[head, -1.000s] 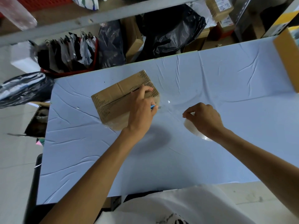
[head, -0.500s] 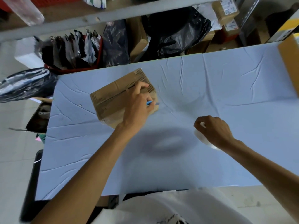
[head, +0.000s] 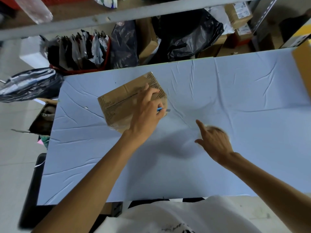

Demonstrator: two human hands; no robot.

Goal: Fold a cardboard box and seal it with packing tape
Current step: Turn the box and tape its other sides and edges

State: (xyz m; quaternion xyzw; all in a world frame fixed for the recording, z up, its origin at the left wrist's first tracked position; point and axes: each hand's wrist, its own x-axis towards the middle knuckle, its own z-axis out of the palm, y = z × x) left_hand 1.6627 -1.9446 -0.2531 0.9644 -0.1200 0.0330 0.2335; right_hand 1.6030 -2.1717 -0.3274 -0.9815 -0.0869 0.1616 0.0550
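Note:
A brown cardboard box (head: pixel 117 105) lies closed on the blue cloth-covered table (head: pixel 235 91), left of centre, with its top seam facing up. My left hand (head: pixel 146 113) presses on the box's right part and pinches a blue-handled cutter (head: pixel 162 109), whose blade tip points right past the box edge. My right hand (head: pixel 214 142) hovers over the cloth to the right of the box, blurred, with index finger and thumb stretched toward it. A pale clear tape roll (head: pixel 211 127) shows dimly beneath its fingers.
Another cardboard box (head: pixel 303 68) juts in at the table's right edge. Behind the table stand black plastic bags (head: pixel 190 34), a red basket of packets (head: pixel 79 52) and stacked cartons (head: pixel 239 14) under a grey shelf rail. An open box (head: pixel 43 118) sits on the floor at left.
My right hand drew away from the box, to the right and toward me, and its index finger now sticks out. My left hand stayed on the box with the cutter.

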